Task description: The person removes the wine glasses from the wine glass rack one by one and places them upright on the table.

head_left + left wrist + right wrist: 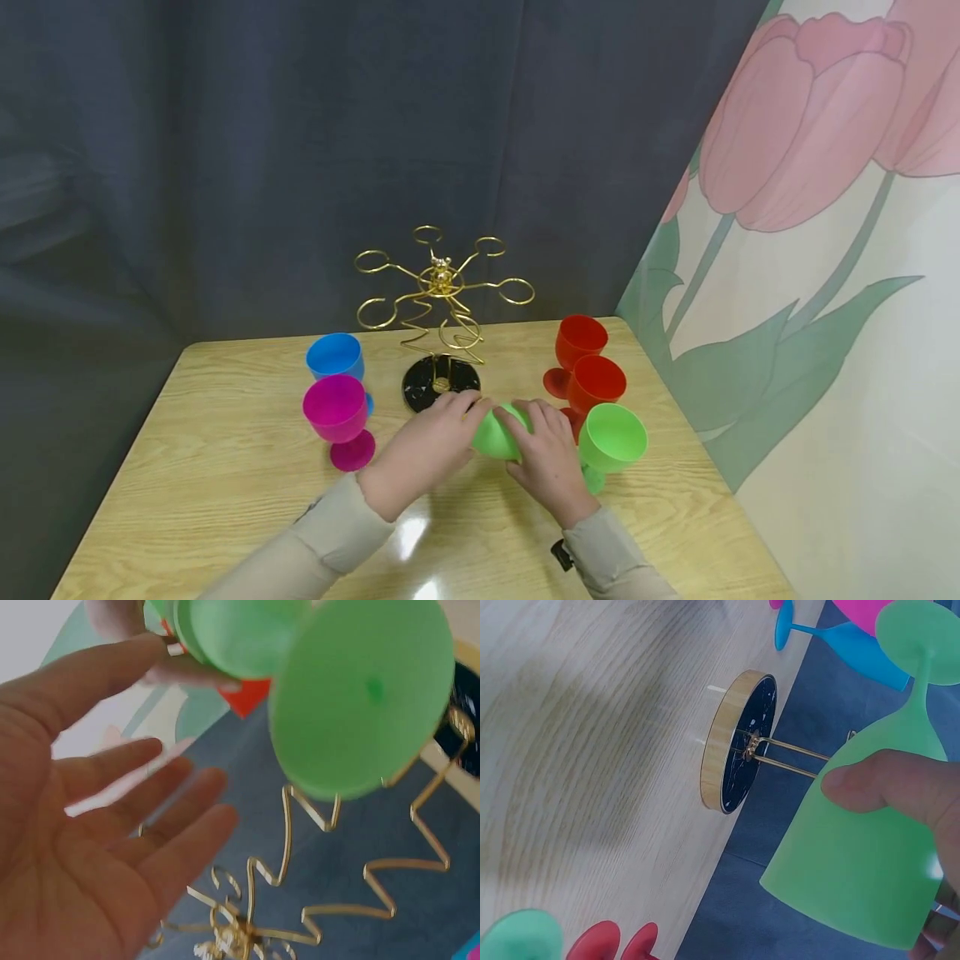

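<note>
My right hand (551, 467) grips a light green plastic goblet (493, 439) by its bowl, thumb on one side, in front of the gold rack (441, 283). In the right wrist view the goblet (855, 855) is tilted, its round foot toward the upper right. My left hand (431, 450) is beside the same goblet. From the left wrist, that hand (97, 817) shows spread, relaxed fingers, with the thumb tip close to the bowl's rim and the goblet's foot (360, 697) beyond the fingertips. The rack has several wire rings and a round black base (420, 385).
On the left of the wooden table (225, 467) stand a blue goblet (335, 357) and a magenta one (335, 408). Two red goblets (581, 337) and another green goblet (612, 437) line the right side. A dark curtain (300, 167) hangs behind, and a tulip-painted wall (825, 333) borders the right edge.
</note>
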`<state>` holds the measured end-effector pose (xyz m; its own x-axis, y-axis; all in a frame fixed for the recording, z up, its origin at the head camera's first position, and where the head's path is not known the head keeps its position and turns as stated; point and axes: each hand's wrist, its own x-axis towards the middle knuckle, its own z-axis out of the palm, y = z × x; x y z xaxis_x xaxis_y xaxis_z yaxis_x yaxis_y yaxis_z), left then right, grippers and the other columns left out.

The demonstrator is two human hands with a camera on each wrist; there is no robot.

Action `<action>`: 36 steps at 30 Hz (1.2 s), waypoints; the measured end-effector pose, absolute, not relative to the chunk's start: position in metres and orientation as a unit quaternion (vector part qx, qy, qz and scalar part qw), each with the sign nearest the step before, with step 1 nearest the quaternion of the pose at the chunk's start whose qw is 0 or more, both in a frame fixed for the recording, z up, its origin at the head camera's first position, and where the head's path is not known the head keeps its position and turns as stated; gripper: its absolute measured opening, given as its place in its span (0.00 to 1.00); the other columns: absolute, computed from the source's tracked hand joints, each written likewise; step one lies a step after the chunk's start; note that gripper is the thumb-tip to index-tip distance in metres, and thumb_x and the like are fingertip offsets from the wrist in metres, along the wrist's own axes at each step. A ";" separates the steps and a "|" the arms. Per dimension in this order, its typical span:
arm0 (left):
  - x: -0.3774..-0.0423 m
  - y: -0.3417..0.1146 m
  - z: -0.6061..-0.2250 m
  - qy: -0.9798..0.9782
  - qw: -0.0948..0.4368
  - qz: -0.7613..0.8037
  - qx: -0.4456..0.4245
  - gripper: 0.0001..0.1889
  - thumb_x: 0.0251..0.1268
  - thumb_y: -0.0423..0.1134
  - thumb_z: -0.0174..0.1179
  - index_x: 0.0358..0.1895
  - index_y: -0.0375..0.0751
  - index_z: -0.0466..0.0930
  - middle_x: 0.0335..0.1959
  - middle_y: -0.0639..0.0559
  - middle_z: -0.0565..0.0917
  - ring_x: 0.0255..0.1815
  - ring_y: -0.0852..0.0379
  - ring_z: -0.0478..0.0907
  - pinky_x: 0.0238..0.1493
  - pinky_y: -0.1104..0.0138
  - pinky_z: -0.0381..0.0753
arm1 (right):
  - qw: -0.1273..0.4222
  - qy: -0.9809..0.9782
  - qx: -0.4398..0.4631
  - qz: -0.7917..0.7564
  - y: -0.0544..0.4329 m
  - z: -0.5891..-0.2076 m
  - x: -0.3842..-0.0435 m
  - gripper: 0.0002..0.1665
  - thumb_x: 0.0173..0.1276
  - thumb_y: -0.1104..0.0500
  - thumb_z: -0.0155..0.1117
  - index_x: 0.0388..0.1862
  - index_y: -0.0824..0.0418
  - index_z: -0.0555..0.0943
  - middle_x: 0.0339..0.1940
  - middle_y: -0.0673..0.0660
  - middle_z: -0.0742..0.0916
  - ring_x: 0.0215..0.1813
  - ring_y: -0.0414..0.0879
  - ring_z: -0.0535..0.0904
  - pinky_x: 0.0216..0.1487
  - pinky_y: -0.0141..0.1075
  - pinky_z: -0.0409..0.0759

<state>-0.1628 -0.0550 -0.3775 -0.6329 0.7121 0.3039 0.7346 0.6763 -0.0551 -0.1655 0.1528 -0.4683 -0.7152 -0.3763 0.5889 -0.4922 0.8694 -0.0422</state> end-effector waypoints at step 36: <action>-0.173 -0.034 -0.438 -0.942 0.167 0.069 -0.283 0.06 0.61 0.34 0.70 0.38 0.40 0.83 0.26 0.53 0.83 0.20 0.61 0.74 0.17 0.71 0.77 | 0.297 -0.922 0.233 0.086 0.141 -0.474 -0.162 0.47 0.32 0.62 0.87 0.59 0.53 0.83 0.53 0.61 0.81 0.55 0.60 0.76 0.54 0.51 0.73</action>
<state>-0.1726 -0.0341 -0.4376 -0.7842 0.5556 0.2763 0.5094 0.8307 -0.2248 -0.1624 0.1410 -0.4743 -0.7153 -0.3788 0.5873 -0.4809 0.8766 -0.0203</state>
